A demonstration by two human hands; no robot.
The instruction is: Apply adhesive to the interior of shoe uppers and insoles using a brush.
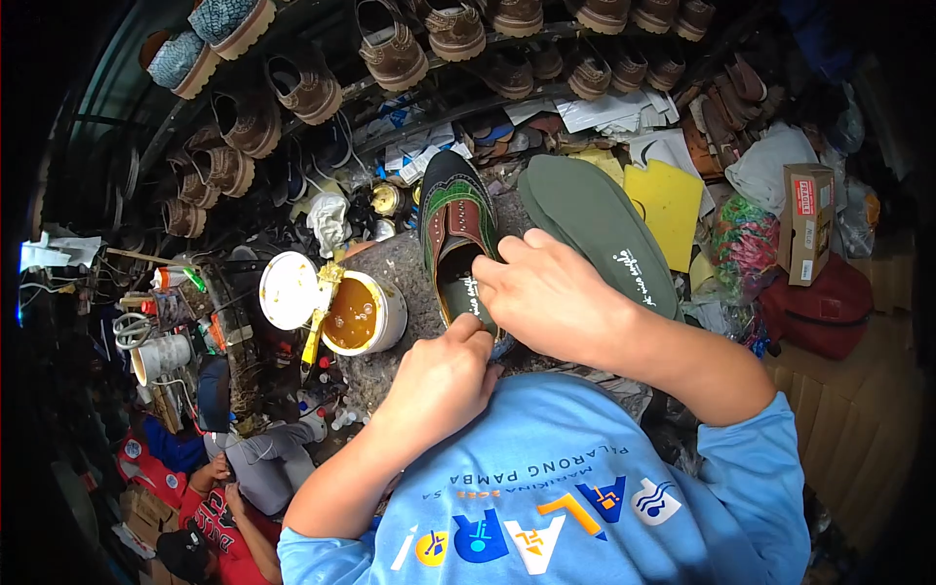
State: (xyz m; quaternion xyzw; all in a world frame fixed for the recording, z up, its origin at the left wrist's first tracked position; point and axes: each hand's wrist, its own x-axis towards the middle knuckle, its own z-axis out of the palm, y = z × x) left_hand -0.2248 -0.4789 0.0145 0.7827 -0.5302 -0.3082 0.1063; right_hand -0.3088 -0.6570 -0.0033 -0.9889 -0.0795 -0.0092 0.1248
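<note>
A wingtip leather shoe [454,207] in navy, green and brown stands with its toe away from me. Inside its opening lies a dark green insole [465,300] with light lettering. My left hand [444,378] is closed round the heel end, fingertips at the insole's rear. Bent over the right rim of the opening, my right hand [539,295] is closed on the shoe, its thumb hidden. Just right of the shoe lie more dark green insoles [597,216], stacked or overlapping, partly under my right forearm.
At left stands a tub of amber glue [397,330] with a yellow-handled brush [314,336] and a white lid [288,291]. Shoes [391,51] line the racks beyond. Yellow sheets [663,214] and a box [805,224] lie right. Another person [219,522] sits lower left.
</note>
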